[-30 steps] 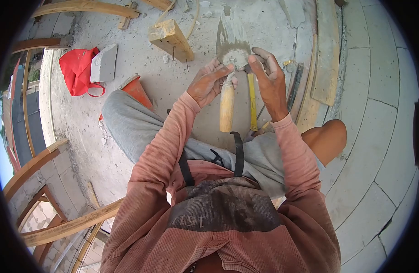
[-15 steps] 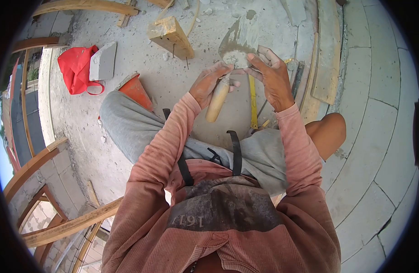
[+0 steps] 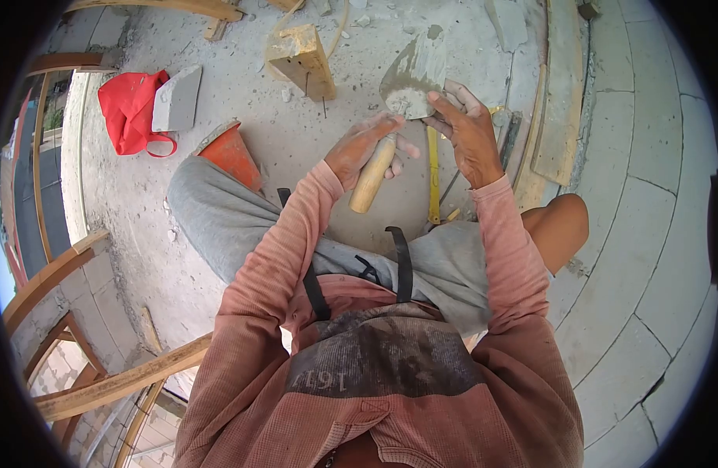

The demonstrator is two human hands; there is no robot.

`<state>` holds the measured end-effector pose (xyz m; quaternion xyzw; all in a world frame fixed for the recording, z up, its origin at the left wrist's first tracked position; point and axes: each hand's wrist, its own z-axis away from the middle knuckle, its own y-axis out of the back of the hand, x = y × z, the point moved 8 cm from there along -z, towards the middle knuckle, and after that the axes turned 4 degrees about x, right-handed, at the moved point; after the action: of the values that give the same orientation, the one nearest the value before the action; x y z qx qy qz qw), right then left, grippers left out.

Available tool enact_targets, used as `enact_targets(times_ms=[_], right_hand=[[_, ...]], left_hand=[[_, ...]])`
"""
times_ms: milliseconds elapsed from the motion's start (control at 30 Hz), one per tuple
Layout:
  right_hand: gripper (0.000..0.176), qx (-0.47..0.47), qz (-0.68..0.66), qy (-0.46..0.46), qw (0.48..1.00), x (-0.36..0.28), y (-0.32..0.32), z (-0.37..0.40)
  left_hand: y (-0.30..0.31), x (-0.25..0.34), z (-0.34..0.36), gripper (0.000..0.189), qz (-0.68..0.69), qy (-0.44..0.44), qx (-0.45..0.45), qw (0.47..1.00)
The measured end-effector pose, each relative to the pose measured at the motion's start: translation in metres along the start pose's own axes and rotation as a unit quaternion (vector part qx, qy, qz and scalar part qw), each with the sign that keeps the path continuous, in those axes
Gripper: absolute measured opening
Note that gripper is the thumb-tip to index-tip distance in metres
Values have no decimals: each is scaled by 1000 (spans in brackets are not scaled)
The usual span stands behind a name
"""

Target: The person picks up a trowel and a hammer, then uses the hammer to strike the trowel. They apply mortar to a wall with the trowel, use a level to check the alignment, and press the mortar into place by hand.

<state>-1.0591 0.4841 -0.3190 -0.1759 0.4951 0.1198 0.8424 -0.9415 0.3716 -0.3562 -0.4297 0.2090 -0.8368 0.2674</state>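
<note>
A trowel (image 3: pixel 372 179) with a wooden handle and a mortar-smeared blade is held out in front of me. Grey-white residue lies on the blade near its neck. My left hand (image 3: pixel 365 148) is closed at the neck and upper handle, its thumb reaching toward the blade. At the blade's right edge, my right hand (image 3: pixel 470 136) grips with thumb and fingers; some fingertips are hidden behind the metal. Below my right hand, a yellow flat strip-like tool (image 3: pixel 433 175) lies on the floor.
An orange bucket (image 3: pixel 236 156) lies tipped by my left knee. Farther left are a red bag (image 3: pixel 129 113) and a grey block (image 3: pixel 177 100). A wooden block (image 3: pixel 304 58) with protruding nails stands ahead. Planks (image 3: pixel 560 125) run along the right, beside pale block masonry (image 3: pixel 609 257).
The trowel handle has tilted slightly and its lower end shifted a little left. Both hands keep their hold on the trowel. The camera view has shifted slightly.
</note>
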Motion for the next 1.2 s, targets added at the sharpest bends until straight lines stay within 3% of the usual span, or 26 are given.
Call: enact_targets(times_ms=[167,267,367,467,667,767,867,1067,1200], right_hand=[[71,0,29,-15,999,7,5,-3],[70,30,37,-27,999,11,7,-3],[71,8,19,-26,999,12,2,-5],[74,-21,21,-22,999,12,-4,-7],[77,-32,18,-27,999,8,-11,-5],[80,-45,-1,-19,999,7,-14,-5],[86,-52,13,-8,999,9,-12,-7],[93,-59,22,-7,998,15,-12,-9],[89,-65,18,16,998,13,-14,-11]], left_hand=[[1,-4,1,41,-55,-3,22,998],[3,-1,1,53,-126,-14,58,990],[6,3,1,65,-201,-53,111,972],[4,6,-3,71,-210,-151,121,958],[4,20,16,67,-385,-126,205,891],[3,28,15,65,-457,-200,231,836],[1,30,20,62,-437,-151,227,857],[5,35,24,53,-436,-199,271,835],[0,43,31,49,-483,-203,291,801]])
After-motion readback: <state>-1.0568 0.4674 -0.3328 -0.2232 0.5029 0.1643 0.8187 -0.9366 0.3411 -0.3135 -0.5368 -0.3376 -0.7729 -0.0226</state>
